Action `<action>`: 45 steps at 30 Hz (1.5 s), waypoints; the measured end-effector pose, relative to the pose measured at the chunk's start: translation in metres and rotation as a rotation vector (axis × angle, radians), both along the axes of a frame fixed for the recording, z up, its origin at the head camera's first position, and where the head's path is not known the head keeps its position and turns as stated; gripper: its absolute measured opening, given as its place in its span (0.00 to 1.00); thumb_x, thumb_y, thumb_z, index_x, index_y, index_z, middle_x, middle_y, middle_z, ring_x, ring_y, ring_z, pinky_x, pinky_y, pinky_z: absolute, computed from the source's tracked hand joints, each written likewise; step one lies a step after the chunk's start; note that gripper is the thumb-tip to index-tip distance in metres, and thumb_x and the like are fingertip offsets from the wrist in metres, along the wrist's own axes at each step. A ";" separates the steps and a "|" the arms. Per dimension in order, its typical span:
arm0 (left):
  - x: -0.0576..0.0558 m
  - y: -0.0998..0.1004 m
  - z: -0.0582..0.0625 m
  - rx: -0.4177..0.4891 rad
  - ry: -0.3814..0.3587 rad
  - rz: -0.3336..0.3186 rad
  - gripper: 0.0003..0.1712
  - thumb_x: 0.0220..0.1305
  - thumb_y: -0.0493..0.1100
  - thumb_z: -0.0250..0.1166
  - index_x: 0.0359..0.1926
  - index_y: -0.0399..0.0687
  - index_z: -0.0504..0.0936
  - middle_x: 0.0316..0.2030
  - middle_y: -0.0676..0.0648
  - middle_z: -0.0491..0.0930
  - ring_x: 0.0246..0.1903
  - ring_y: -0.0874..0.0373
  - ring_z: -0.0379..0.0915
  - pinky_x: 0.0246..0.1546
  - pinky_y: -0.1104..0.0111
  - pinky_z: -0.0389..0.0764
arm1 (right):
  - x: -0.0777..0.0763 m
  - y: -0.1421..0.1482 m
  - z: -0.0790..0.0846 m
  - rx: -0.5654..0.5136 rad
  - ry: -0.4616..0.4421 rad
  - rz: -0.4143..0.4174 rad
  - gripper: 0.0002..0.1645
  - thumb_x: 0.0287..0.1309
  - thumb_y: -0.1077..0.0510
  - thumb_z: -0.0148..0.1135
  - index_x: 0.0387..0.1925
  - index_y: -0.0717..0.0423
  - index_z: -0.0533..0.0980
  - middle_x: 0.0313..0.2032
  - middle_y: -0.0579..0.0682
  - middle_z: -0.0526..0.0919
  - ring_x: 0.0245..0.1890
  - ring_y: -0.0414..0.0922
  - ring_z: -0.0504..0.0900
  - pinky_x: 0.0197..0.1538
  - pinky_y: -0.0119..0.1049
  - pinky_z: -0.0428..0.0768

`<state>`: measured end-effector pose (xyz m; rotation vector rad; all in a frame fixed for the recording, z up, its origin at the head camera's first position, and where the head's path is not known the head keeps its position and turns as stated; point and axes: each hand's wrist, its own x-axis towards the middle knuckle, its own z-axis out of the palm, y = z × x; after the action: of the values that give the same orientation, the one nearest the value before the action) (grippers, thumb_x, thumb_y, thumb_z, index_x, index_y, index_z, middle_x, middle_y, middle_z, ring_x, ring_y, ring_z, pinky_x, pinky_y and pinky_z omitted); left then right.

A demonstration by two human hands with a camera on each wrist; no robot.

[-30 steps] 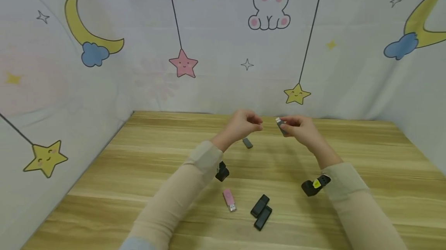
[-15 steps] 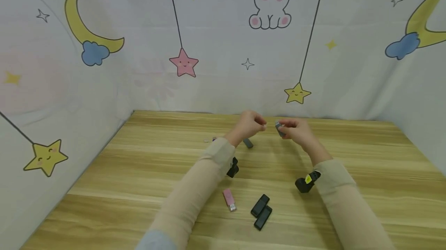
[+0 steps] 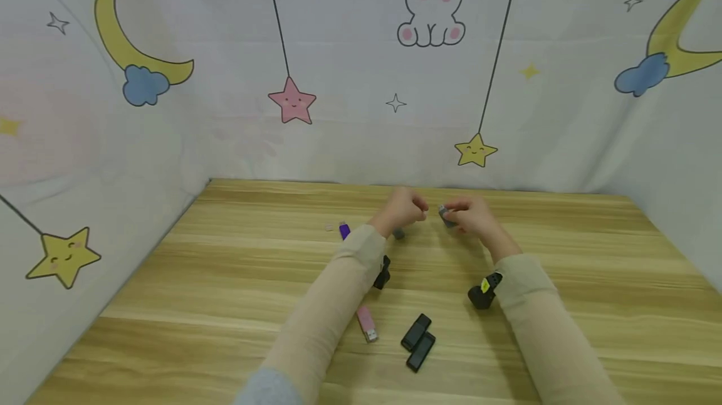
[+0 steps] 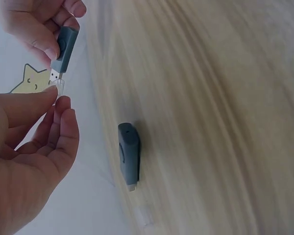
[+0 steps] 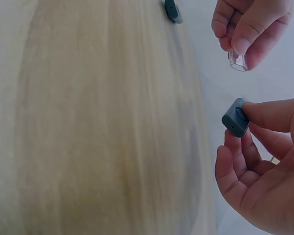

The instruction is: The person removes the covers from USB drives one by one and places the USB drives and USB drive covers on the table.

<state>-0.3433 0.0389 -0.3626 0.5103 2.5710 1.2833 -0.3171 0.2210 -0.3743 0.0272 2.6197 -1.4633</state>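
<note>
Grey flash drive (image 4: 66,48), held above the desk (image 3: 237,273), to the right of a second grey drive (image 4: 130,156) lying on the wood. The body is slate grey, flat and round-edged, with a disc on its broad face and a small hole in one end; the bare silver plug, marked by dark square holes, points toward the left hand (image 3: 402,209). The right hand (image 3: 477,215) pinches the body between thumb and fingers. The left hand pinches a small clear cap (image 5: 238,62) the same way; the cap's hollow mouth faces the plug, just beside it but apart. Relative to the second grey drive, a purple drive (image 3: 345,231) lies to the left, while a pink drive (image 3: 366,322), partly covered by a sleeve (image 3: 316,323), and two black drives (image 3: 416,331), side by side and offset, lie nearer the person.
</note>
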 end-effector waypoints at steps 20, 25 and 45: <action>-0.005 0.013 -0.014 -0.222 0.060 -0.078 0.16 0.57 0.27 0.58 0.45 0.35 0.85 0.48 0.41 0.83 0.49 0.50 0.77 0.45 0.66 0.80 | -0.006 -0.001 -0.016 0.151 -0.006 0.022 0.22 0.63 0.58 0.57 0.56 0.66 0.75 0.57 0.64 0.75 0.45 0.49 0.73 0.43 0.34 0.72; -0.006 0.015 -0.017 -0.265 0.073 -0.080 0.15 0.59 0.29 0.59 0.46 0.36 0.84 0.47 0.42 0.83 0.50 0.49 0.77 0.49 0.64 0.79 | -0.005 -0.002 -0.017 0.175 0.020 0.042 0.22 0.63 0.59 0.57 0.55 0.68 0.75 0.58 0.66 0.74 0.52 0.53 0.72 0.50 0.39 0.72; -0.006 0.018 -0.020 -0.302 0.083 -0.064 0.11 0.59 0.34 0.65 0.43 0.35 0.85 0.45 0.42 0.84 0.43 0.52 0.78 0.44 0.67 0.79 | -0.005 -0.003 -0.016 0.271 0.042 0.059 0.19 0.60 0.58 0.60 0.48 0.68 0.80 0.50 0.64 0.80 0.48 0.54 0.76 0.49 0.42 0.75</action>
<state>-0.3496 0.0566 -0.3828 0.5881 2.7246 0.8485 -0.3216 0.2184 -0.3906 -0.0520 2.8070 -1.0939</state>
